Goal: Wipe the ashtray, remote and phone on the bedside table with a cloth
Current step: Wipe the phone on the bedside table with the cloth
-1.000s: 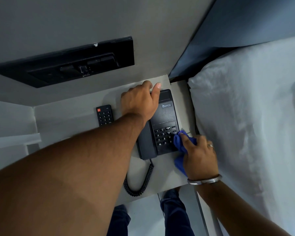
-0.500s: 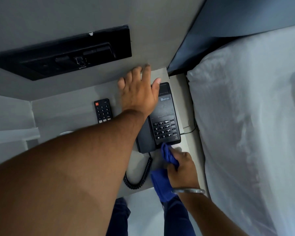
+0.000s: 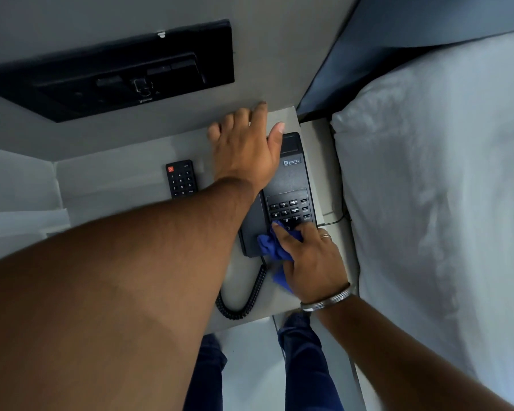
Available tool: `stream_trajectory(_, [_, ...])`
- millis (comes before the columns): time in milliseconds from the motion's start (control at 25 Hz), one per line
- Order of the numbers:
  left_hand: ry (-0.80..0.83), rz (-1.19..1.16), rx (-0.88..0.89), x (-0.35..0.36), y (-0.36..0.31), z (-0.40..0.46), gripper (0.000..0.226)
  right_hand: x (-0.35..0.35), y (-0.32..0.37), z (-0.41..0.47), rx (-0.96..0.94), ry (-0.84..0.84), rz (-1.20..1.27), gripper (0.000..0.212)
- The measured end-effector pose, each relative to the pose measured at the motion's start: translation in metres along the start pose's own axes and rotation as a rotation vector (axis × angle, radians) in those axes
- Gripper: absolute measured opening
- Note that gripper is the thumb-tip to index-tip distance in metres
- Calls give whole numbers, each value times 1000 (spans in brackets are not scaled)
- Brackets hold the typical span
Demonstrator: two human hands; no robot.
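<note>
A black desk phone [image 3: 291,179] sits on the right part of the grey bedside table [image 3: 116,185]. My left hand [image 3: 247,152] lies flat over the phone's far left side, fingers spread and reaching the wall. My right hand [image 3: 312,259] grips a blue cloth [image 3: 270,247] and presses it on the phone's near end, at the bottom of the keypad. A small black remote [image 3: 181,179] lies left of the phone. The ashtray is not visible; my left forearm covers much of the table.
The phone's coiled cord [image 3: 244,298] loops toward the table's front edge. A black switch panel [image 3: 116,75] is set in the wall behind. A bed with white linen [image 3: 433,188] borders the table on the right. My legs show below.
My right hand moved the cloth from the table's front edge back up onto the phone's near end and keypad. My left hand stayed flat on the phone.
</note>
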State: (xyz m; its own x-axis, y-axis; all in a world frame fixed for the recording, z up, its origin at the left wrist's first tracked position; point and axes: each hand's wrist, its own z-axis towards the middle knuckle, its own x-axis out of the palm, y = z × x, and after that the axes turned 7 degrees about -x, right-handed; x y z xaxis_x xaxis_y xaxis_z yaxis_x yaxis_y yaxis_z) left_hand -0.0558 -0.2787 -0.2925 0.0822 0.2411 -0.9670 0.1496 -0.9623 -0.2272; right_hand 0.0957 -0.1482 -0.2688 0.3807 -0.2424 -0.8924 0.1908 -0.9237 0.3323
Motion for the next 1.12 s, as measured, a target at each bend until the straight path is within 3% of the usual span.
stream_trajectory(80, [0, -10, 0, -1, 0, 0, 57, -5, -13, 1, -26, 13, -105, 61])
stream_trajectory(240, [12, -4, -13, -2, -1, 0, 57, -8, -32, -5, 100, -82, -161, 65])
stream_trajectory(320, [10, -9, -16, -1, -1, 1, 57, 2, -27, -12, -8, -103, -141, 67])
stream_trajectory(440, [16, -11, -18, -1, 0, 1, 57, 22, -15, -19, -133, -12, -124, 81])
stream_trajectory(560, [19, -10, -10, -2, -1, 1, 57, 26, -34, -32, -45, 62, -142, 81])
stream_trajectory(680, [9, -12, -3, -2, -1, 1, 58, 16, -55, -52, 205, -5, 0, 77])
stream_trajectory(800, [13, -12, -9, -1, -1, 2, 59, -2, -44, -22, 41, -138, 180, 68])
stream_trajectory(880, [5, -7, -20, -1, 0, 1, 58, -15, -31, 22, 8, -123, 340, 63])
stream_trajectory(960, [5, -20, -34, -1, 0, 1, 57, -15, -23, 38, 139, -62, 455, 60])
stream_trajectory(1120, [10, -32, -36, -1, 0, 1, 57, -7, -24, -22, 309, -19, 406, 56])
